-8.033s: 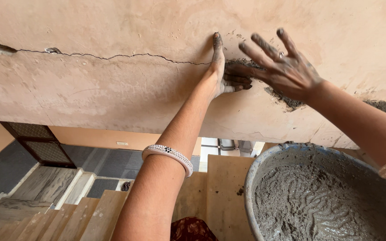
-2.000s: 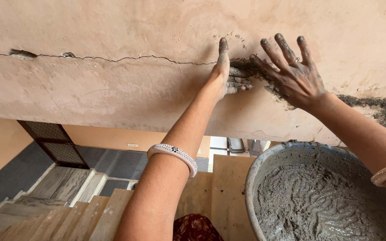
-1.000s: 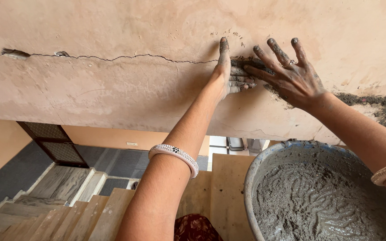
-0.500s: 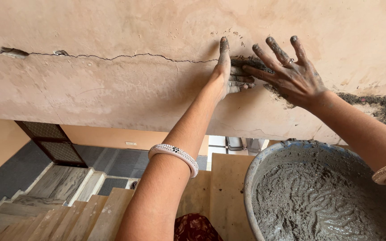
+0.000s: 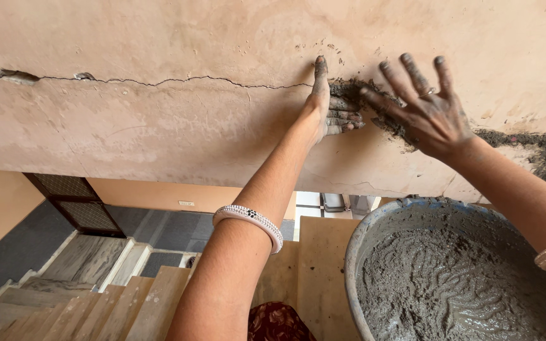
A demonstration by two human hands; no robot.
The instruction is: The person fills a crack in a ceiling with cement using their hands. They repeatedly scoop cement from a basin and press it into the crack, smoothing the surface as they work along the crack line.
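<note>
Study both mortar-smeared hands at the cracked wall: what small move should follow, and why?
Probably press the grey wet mortar leftward: the left hand and right hand meet where the filling ends, and the thin dark crack beyond is unfilled.

A single head-worn view is given. It is aimed forward and slightly down, close against a cracked plastered wall (image 5: 159, 120), with a mortar-filled basin (image 5: 364, 252) at lower right and a staircase (image 5: 90, 290) seen far below.
</note>
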